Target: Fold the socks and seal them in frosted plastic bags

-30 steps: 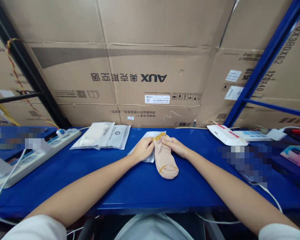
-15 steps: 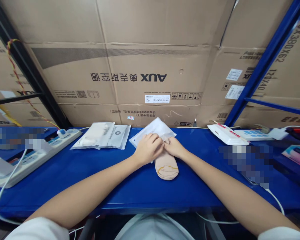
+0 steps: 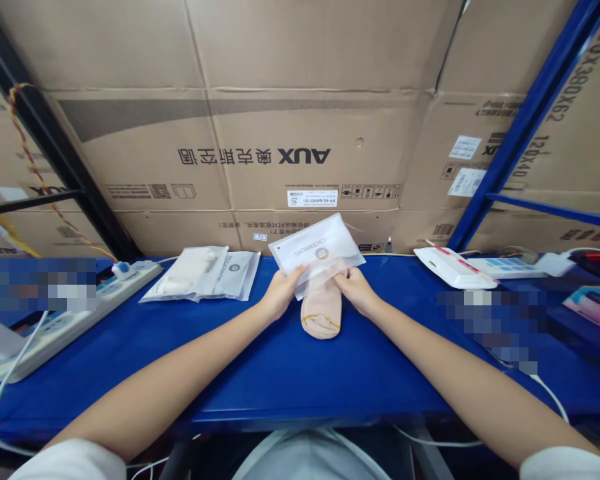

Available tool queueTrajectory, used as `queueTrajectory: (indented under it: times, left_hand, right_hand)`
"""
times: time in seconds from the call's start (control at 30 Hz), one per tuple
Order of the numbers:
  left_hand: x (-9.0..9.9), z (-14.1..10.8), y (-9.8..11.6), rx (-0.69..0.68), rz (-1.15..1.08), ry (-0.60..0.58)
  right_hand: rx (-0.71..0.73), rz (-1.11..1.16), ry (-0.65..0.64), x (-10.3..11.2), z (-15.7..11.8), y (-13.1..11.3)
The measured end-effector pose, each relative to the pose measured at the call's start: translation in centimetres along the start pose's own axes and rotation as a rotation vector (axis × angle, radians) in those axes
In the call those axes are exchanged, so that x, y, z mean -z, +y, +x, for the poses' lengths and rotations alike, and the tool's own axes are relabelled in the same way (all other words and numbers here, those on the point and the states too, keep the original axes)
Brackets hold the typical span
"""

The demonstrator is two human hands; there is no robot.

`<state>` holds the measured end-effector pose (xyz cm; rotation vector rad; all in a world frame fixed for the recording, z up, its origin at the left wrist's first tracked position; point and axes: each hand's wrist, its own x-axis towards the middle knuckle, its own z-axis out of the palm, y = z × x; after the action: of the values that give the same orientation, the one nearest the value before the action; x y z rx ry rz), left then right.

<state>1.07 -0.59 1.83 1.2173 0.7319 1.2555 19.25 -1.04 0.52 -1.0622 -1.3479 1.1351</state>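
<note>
A wall of printed brown cardboard (image 3: 300, 53) closes off the far side of the glossy blue tabletop (image 3: 260, 380). At the left I have a long white plastic power strip (image 3: 127, 285), then two flat frosted plastic packets (image 3: 185, 277), overlapping, the nearer with something pale inside. Next comes the left hand (image 3: 280, 293), thumb on top, pinching the lower left edge of a translucent white plastic bag (image 3: 313, 248) with a grey logo, held tilted. Below it shows a beige fabric sock (image 3: 321, 319) with thin yellow lines, toe end towards me, upper part covered by the bag; inside or merely behind, I cannot tell. The right hand (image 3: 356, 290) looks closed on the sock's upper edge; whether it also grips the bag is unclear. I judge this partway along: bag and sock are together, the toe uncovered. Farther right lies a white plastic case with red edging (image 3: 453, 269).
</note>
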Motion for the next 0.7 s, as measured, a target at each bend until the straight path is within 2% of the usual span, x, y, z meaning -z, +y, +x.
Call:
queueTrajectory:
  times: [0.1, 0.2, 0.27, 0.4, 0.53, 0.7]
  left_hand:
    - [-0.6, -0.9, -0.4, 0.208, -0.149, -0.137]
    - [-0.9, -1.6, -0.6, 0.263, -0.165, -0.206]
    - [-0.9, -1.8, -0.7, 0.266, -0.179, -0.233]
    - [-0.8, -1.5, -1.0, 0.286, -0.240, -0.185]
    - [-0.8, -1.2, -1.0, 0.331, -0.307, -0.110]
    - [-0.8, -1.3, -0.8, 0.294, -0.287, -0.163]
  right_hand:
    - [0.083, -0.114, 0.037, -0.4, -0.5, -0.1]
    - [0.133, -0.161, -0.029, -0.7, -0.8, -0.1]
    - [0.145, -0.157, -0.018, -0.9, -0.9, -0.2]
    - [0.142, -0.140, 0.018, -1.1, -0.9, -0.2]
    - [0.181, -0.195, -0.025, -1.0, -0.8, -0.4]
    - [0.156, -0.127, -0.001, -1.1, -1.1, -1.0]
